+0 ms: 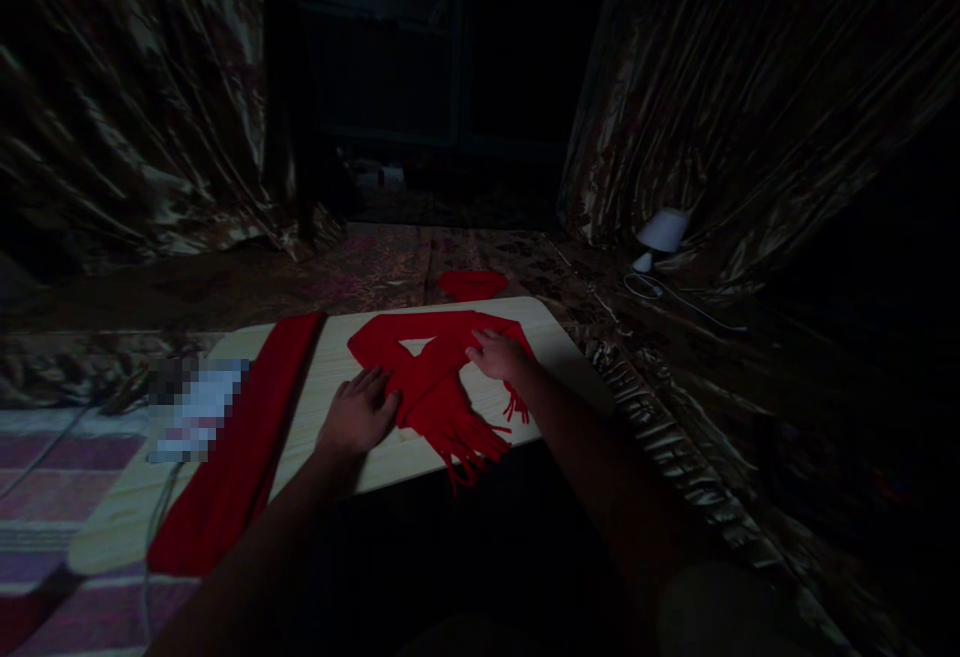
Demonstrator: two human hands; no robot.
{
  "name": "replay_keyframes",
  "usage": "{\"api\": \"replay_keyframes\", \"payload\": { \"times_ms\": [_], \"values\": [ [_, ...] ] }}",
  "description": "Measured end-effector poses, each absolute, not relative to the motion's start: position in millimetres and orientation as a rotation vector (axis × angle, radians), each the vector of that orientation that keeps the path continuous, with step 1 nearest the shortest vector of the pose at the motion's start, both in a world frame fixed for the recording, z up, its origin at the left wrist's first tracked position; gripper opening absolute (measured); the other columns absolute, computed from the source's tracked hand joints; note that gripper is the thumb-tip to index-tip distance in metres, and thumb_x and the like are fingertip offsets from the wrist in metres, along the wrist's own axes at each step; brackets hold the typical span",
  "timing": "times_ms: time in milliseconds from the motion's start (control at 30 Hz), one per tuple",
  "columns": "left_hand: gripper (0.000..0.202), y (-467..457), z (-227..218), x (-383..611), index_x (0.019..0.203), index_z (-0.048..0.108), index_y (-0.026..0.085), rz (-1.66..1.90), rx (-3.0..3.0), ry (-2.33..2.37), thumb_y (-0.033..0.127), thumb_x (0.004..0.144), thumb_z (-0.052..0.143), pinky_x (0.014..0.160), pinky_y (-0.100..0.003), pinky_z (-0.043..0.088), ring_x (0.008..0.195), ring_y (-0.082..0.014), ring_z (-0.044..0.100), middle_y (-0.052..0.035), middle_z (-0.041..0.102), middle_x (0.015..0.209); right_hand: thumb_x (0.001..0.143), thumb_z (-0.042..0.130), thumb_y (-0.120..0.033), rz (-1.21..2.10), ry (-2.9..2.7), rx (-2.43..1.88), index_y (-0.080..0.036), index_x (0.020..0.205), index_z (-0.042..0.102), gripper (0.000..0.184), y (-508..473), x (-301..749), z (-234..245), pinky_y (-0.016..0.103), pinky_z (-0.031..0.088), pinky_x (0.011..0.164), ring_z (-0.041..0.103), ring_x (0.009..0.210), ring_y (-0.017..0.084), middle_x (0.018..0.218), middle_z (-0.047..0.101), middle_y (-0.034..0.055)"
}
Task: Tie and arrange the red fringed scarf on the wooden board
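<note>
A red scarf [431, 377] with a fringe lies on a light wooden board [330, 457], looped and crossed over itself. Its fringe hangs over the board's near edge. My left hand [358, 412] rests at the scarf's left side, fingers stretched out and fingertips touching the fabric. On the right part of the loop lies my right hand [499, 355], its fingers spread on the cloth. A second fringe end shows below my right wrist. Left of my left hand, a long folded red cloth [240, 447] runs across the board.
A blurred-out pale object [199, 407] with a cable sits at the board's left. Beyond the board lies another red cloth [472, 284]. A small white lamp [664, 230] with its cord stands at the right. Patterned curtains [135, 87] hang behind; the room is dark.
</note>
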State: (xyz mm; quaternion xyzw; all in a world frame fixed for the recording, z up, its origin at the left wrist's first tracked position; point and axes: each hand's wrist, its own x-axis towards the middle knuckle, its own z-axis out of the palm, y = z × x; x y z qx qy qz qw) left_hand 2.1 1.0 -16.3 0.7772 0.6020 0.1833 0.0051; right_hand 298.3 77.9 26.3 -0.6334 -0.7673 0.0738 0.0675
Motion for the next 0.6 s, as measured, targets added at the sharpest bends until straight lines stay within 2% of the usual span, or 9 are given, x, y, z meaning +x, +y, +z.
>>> {"api": "replay_keyframes", "payload": {
  "times_ms": [67, 133, 233, 333, 433, 500, 600],
  "values": [
    [0.062, 0.5, -15.8, 3.3, 0.143, 0.056, 0.015, 0.532, 2.397, 1.933, 0.051, 0.098, 0.033, 0.115, -0.052, 0.034, 0.145, -0.0311, 0.04, -0.0141, 0.05, 0.153, 0.099, 0.034, -0.061, 0.339, -2.352, -1.97, -0.023, 0.159, 0.032, 0.072, 86.8, 290.2, 19.5, 0.053, 0.023, 0.119, 0.027, 0.151, 0.032, 0.167, 0.025, 0.0117],
    [0.063, 0.6, -15.2, 4.6, 0.147, 0.052, 0.018, 0.484, 2.328, 2.008, 0.052, 0.099, 0.031, 0.114, -0.061, 0.029, 0.148, -0.0339, 0.034, -0.0131, 0.045, 0.157, 0.099, 0.033, -0.062, 0.404, -2.367, -1.99, -0.024, 0.162, 0.024, 0.074, 94.2, 284.7, 15.3, 0.058, 0.014, 0.121, 0.017, 0.154, 0.033, 0.169, 0.015, 0.0103],
    [0.063, 1.6, -14.0, 5.7, 0.152, 0.045, 0.021, 0.436, 2.245, 2.069, 0.051, 0.099, 0.03, 0.113, -0.067, 0.025, 0.15, -0.0366, 0.028, -0.0135, 0.037, 0.161, 0.099, 0.038, -0.06, 0.438, -2.365, -1.947, -0.025, 0.162, 0.023, 0.074, 101.0, 283.3, 12.3, 0.059, 0.009, 0.121, 0.013, 0.155, 0.033, 0.17, 0.012, 0.0096],
    [0.063, 2.0, -11.9, 5.6, 0.153, 0.044, 0.022, 0.419, 2.22, 2.066, 0.051, 0.098, 0.032, 0.112, -0.066, 0.026, 0.15, -0.0372, 0.028, -0.0141, 0.036, 0.162, 0.097, 0.05, -0.048, 0.351, -2.318, -1.821, -0.022, 0.156, 0.038, 0.066, 101.1, 291.2, 12.0, 0.048, 0.019, 0.122, 0.027, 0.151, 0.028, 0.167, 0.025, 0.0105],
    [0.063, 1.2, -10.0, 5.6, 0.153, 0.044, 0.023, 0.432, 2.226, 2.067, 0.052, 0.098, 0.031, 0.113, -0.064, 0.027, 0.15, -0.0358, 0.03, -0.0136, 0.038, 0.161, 0.096, 0.051, -0.028, 0.167, -2.105, -1.773, -0.018, 0.138, 0.061, 0.044, 94.6, 309.1, 16.4, 0.031, 0.033, 0.114, 0.048, 0.136, 0.02, 0.148, 0.054, 0.012],
    [0.065, 0.6, -9.3, 5.9, 0.153, 0.044, 0.021, 0.43, 2.223, 2.076, 0.054, 0.099, 0.027, 0.114, -0.062, 0.027, 0.15, -0.0345, 0.03, -0.0137, 0.038, 0.161, 0.095, 0.049, -0.02, 0.118, -1.904, -1.871, -0.018, 0.121, 0.07, 0.034, 87.9, 325.2, 21.8, 0.029, 0.042, 0.104, 0.06, 0.12, 0.02, 0.127, 0.069, 0.0118],
    [0.067, -0.1, -8.5, 6.2, 0.153, 0.043, 0.019, 0.428, 2.203, 2.082, 0.055, 0.1, 0.022, 0.114, -0.061, 0.027, 0.15, -0.0338, 0.03, -0.0138, 0.037, 0.162, 0.092, 0.049, -0.015, 0.204, -1.687, -1.974, -0.018, 0.106, 0.074, 0.029, 76.4, 349.2, 29.1, 0.027, 0.049, 0.089, 0.068, 0.099, 0.018, 0.108, 0.075, 0.0089]
  ]
}}
